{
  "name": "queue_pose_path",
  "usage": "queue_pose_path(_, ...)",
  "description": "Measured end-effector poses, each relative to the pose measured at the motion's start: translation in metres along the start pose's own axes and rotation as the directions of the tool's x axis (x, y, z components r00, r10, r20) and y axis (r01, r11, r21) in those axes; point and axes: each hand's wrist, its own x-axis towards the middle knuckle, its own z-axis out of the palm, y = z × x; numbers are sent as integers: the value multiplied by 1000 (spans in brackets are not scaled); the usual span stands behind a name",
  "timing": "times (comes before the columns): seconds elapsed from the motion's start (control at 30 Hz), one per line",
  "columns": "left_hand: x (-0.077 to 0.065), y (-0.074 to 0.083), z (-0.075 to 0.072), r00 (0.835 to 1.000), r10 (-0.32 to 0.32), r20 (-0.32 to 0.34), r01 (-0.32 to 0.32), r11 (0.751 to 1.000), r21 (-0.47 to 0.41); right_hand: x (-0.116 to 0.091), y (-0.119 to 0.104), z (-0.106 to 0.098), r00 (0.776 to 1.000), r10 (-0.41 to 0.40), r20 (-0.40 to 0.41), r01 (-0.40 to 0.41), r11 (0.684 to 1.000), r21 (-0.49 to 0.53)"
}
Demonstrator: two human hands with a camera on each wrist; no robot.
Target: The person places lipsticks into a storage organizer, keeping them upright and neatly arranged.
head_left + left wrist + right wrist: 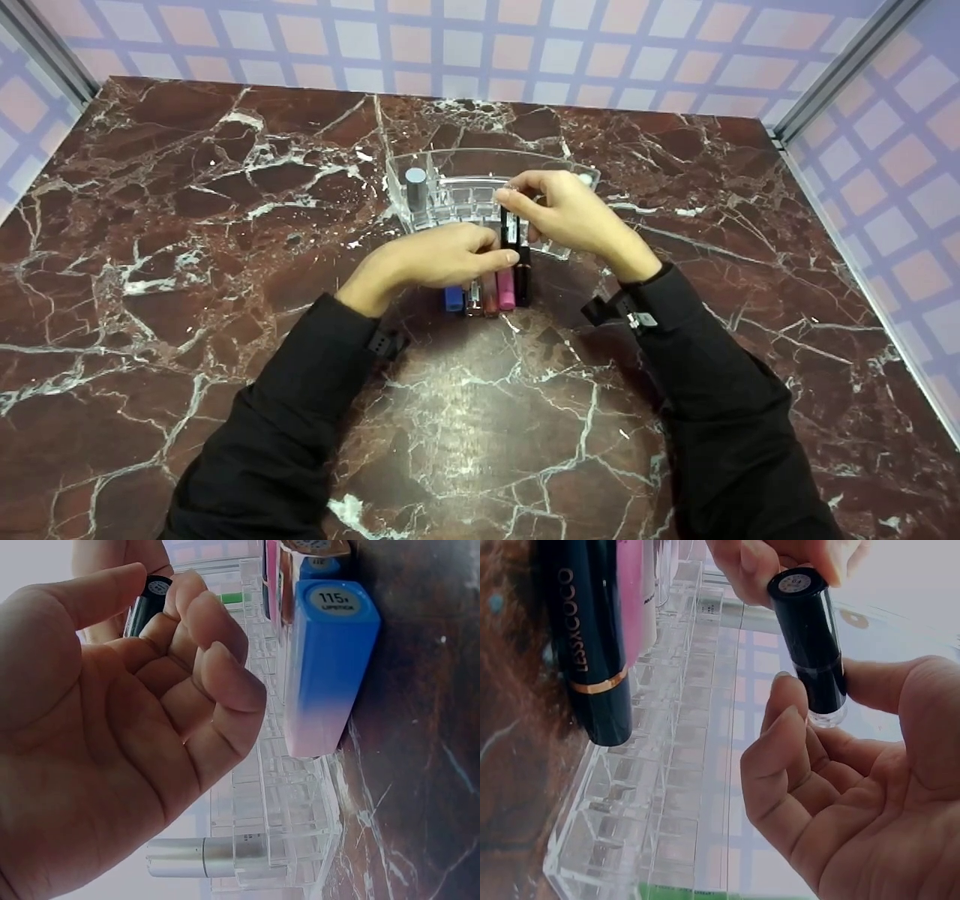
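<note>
A black lipstick tube (510, 226) with a clear end is held above the front of a clear acrylic organizer (495, 156). My left hand (442, 255) pinches its labelled end between thumb and forefinger, the other fingers loosely curled. From above, my right hand (566, 210) pinches the clear end (827, 718). Below the hands lies a row of lipsticks: a blue one (337, 652) marked 115, a pink one (507, 292), a black one (592, 637) with a gold band, and others between, partly hidden by the left hand.
At the left end of the organizer a silver tube (415, 191) stands in a slot. A pale round top (586, 179) shows at its right end, beside the right hand. The marbled table (465, 420) stretches to patterned walls (480, 45) behind and at the sides.
</note>
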Motion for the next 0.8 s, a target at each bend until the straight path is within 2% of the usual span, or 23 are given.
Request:
queue_pose_path(0.2,1,-1,0,1000,-12,-3,12,999,-34,-1,0,0,999,-26,-24,26,1000,4)
queue_pose_path(0.43,3,-4,-2,999,38,37,-35,995,-88,-1,0,1,998,-37,-46,37,999,0)
queue_pose_path(0.57,2,-3,-2,1000,15,15,-14,998,-65,0,0,2,998,-39,-48,39,999,-1)
queue_pose_path(0.8,0,-3,-2,1000,10,-5,-11,998,-69,1,0,3,998,-39,-58,38,999,-13)
